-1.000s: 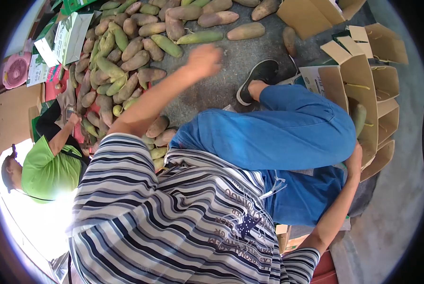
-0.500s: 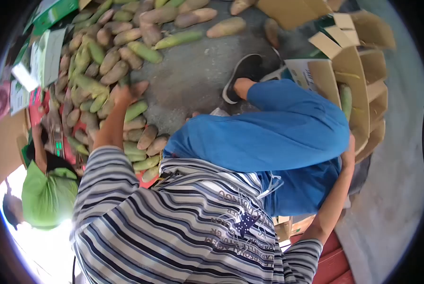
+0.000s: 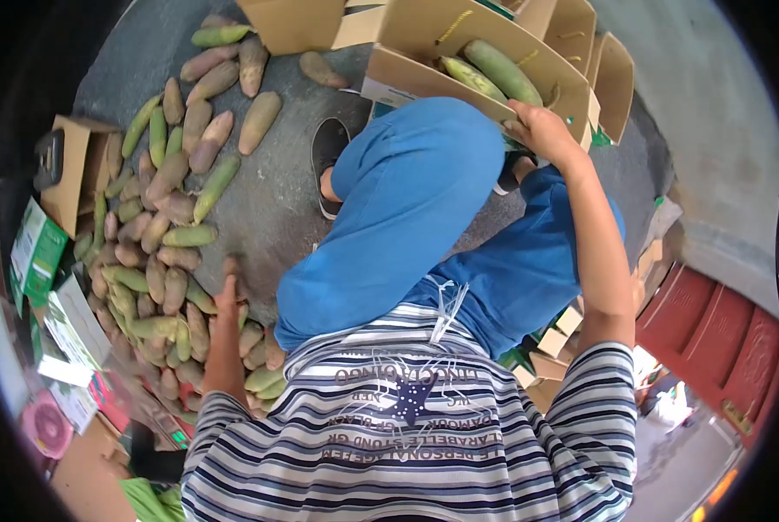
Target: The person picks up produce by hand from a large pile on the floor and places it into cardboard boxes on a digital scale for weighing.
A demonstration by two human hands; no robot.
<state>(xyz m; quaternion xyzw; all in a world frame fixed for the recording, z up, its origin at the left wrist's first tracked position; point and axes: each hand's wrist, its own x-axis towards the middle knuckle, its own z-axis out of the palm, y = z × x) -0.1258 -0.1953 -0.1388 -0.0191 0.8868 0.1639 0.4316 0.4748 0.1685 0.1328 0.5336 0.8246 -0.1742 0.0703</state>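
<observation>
My right hand [image 3: 541, 132] grips the near edge of an open cardboard box [image 3: 415, 36], its fingers bent over the rim. Inside lie a large green gourd-like vegetable [image 3: 504, 71] and a yellower one [image 3: 472, 78], side by side. On the other side, my left hand [image 3: 230, 283] is low at the edge of a heap of long green and brown gourd-like vegetables [image 3: 170, 174]. It appears edge-on with fingers stretched out, and I see nothing held in it. Below it, part of the heap is hidden by my forearm.
More open boxes [image 3: 614, 83] stand beyond the gripped one. Green-and-white cartons [image 3: 37, 248] and a brown box [image 3: 67, 165] flank the heap. Another person's green sleeve [image 3: 150, 500] shows at lower left. Red panels [image 3: 711, 339] are at right.
My view has turned toward the boxes. My right hand has gone from beside my knee to the box rim. My left hand stays by the heap, now nearer my body.
</observation>
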